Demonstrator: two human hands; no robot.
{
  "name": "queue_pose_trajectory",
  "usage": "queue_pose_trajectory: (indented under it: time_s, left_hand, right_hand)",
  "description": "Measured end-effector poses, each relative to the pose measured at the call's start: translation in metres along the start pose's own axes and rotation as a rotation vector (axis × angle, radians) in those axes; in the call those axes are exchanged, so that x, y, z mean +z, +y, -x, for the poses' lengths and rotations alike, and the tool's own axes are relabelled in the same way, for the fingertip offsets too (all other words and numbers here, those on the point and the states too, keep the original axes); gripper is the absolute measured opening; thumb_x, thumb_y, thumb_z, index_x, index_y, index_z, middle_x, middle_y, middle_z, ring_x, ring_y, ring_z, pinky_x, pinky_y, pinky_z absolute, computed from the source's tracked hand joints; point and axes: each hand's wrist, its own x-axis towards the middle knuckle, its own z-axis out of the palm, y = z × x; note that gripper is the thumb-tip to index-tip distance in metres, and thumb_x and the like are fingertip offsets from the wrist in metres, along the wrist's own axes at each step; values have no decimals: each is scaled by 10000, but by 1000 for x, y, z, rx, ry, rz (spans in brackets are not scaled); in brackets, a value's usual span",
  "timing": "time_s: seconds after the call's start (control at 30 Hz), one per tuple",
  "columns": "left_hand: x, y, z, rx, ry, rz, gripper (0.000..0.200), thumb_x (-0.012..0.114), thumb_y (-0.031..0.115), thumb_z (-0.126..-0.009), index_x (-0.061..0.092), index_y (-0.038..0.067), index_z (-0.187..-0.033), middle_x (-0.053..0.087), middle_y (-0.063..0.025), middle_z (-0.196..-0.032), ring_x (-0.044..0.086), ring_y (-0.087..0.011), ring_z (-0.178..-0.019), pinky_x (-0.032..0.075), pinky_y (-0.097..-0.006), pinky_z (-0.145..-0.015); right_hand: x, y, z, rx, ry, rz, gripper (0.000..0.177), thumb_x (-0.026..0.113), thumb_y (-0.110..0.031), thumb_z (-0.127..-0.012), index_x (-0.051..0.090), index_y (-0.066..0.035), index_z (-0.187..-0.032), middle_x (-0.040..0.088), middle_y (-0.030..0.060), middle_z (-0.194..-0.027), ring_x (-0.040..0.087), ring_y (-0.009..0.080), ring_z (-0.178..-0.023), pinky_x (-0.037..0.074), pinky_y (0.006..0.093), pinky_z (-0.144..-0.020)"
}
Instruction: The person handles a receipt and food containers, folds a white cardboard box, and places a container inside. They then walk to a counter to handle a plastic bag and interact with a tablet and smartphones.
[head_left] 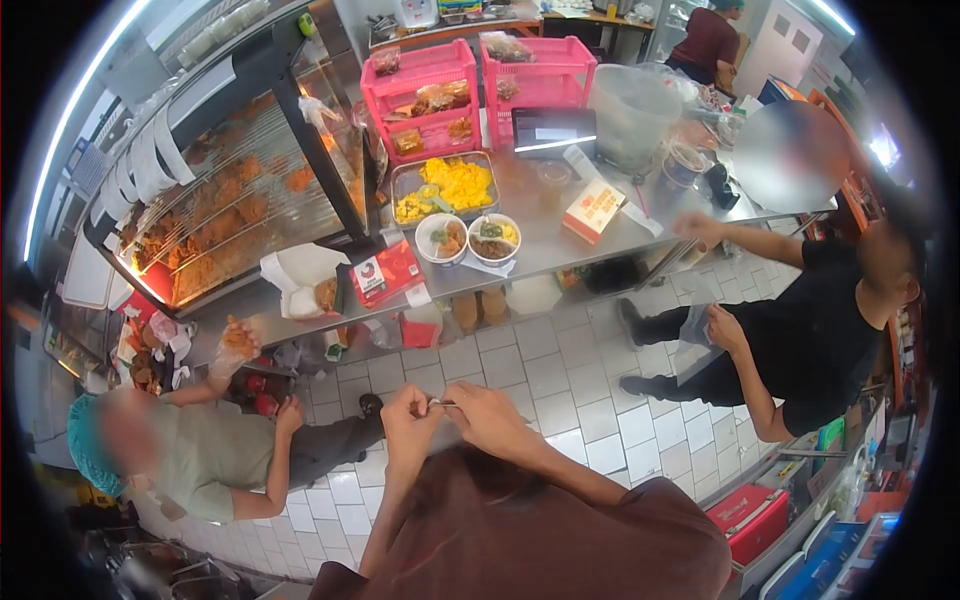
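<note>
My left hand [408, 422] and my right hand [487, 415] meet in front of my chest, over the tiled floor. Both have their fingers pinched together around something small, thin and pale that I cannot make out. Ahead of them, on the steel counter, stand two bowls of food: one bowl [441, 240] on the left and another bowl [494, 240] beside it. A red printed box [387, 274] is left of the bowls, next to an open white carton [303, 283] with fried food inside.
Behind the bowls sits a metal tray [480, 203] of yellow food, with pink racks [420, 95] further back. A lit warmer [215, 215] holds fried pieces. One person in a green hairnet [92, 445] stands left; another in a black shirt [800, 330] stands right, holding a clear bag [697, 325].
</note>
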Motion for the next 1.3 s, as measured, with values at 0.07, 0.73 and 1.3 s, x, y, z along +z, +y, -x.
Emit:
queue_pose_trajectory:
  time_s: [0.07,0.73,1.3]
  left_hand:
    - [-3,12,8,55,62,-113,94,660,-8,-791,581,-11,-843,674,-120,-798,667,-158,-736,507,-274,-703]
    - [-17,20,17,-39,-44,420,123,574,60,-946,651,-23,-995,677,-105,-971,625,-178,-915,480,-287,-813]
    - [-35,-8,44,331,308,1024,126,375,-54,-735,451,22,-669,438,-43,-593,418,-149,-552,365,-318,-567]
  right_hand:
    - [1,-4,3,2,-16,18,102,587,-108,-899,591,-40,-976,635,153,-928,619,402,-842,470,499,-695]
    - [-17,18,-25,-210,-77,15,102,624,-84,-859,641,-62,-957,650,117,-909,630,347,-827,501,427,-699]
    - [-36,65,-16,110,-16,52,193,699,-125,-867,636,21,-976,677,179,-898,656,291,-829,488,348,-770]
